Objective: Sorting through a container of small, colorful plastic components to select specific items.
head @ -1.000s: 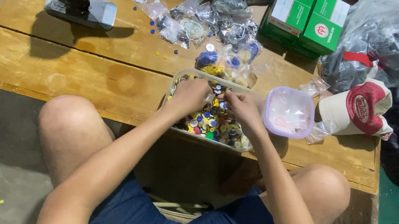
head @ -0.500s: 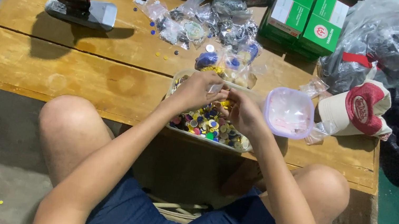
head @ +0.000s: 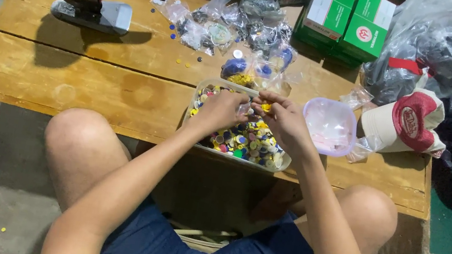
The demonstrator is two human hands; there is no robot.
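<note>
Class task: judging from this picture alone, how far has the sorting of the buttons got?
Done: small filled bags lie on the table. In hand: left hand and right hand pinch a small yellow piece above the tray of mixed buttons. Left: the tray looks nearly full.

Both bare forearms reach forward from the seated person's bare knees and converge, the left hand [head: 221, 110] and right hand [head: 282, 121] meeting close together at the fingertips. The left hand is curled palm-down, while the right hand's fingers [head: 264, 98] are bent inward in a pinch.
</note>
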